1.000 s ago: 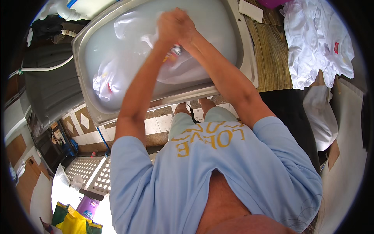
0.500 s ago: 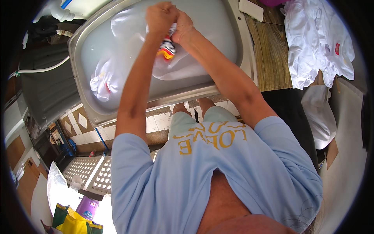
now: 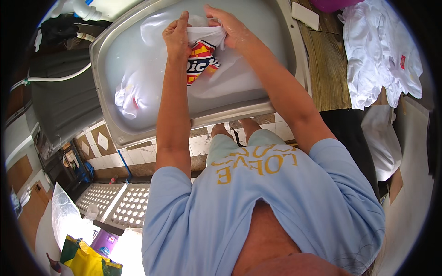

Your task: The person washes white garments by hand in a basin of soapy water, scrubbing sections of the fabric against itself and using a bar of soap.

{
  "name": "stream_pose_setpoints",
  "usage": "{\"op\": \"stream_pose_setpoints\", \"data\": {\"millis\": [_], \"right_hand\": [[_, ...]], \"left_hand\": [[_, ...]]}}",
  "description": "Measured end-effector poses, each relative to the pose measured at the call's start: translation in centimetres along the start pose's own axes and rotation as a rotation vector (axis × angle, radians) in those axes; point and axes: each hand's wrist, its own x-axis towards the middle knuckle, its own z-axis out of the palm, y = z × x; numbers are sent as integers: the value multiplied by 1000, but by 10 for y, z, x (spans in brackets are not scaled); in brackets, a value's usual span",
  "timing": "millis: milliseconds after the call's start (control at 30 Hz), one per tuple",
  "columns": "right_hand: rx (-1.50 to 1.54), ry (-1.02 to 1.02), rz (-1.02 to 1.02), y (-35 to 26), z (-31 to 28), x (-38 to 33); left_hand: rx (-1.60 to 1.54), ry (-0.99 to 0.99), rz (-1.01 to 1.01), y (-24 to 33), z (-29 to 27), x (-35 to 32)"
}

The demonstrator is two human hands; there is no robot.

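Note:
A white shirt (image 3: 201, 62) with a red, yellow and black print hangs between my hands, much of it sunk in cloudy water. The water fills a metal sink (image 3: 239, 109). My left hand (image 3: 176, 37) grips the cloth at the left, thumb pointing up. On the other side, my right hand (image 3: 234, 30) holds the stretched white edge between thumb and fingers, the index finger raised. Another white garment (image 3: 128, 99) with a small red mark floats at the sink's left end.
Right of the sink is a wooden board (image 3: 329, 69). A white bar (image 3: 305, 15) lies on it, beside a purple object (image 3: 334, 3). White clothes (image 3: 374, 50) drape over its right side. A white hose (image 3: 60, 79) runs at the left. A yellow and green bag (image 3: 87, 257) stands at lower left.
My hands were bunched together on the shirt; they have moved apart. The cloth now stretches between them and more of the print shows. The view has shifted slightly.

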Motion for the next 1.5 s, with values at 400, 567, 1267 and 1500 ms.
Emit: {"op": "stream_pose_setpoints", "data": {"millis": [400,567,1267,1500], "right_hand": [[-1134,-59,-1137,-21,51,-57],[-1505,-770,-683,13,105,-39],[-1591,-775,-691,7,121,-36],[-1642,60,-959,-176,0,-33]], "left_hand": [[373,-18,121,-20,5,-9],[795,-234,648,-29,2,-21],[1114,-437,357,-12,16,-34],[1007,-340,290,2,25,-31]]}}
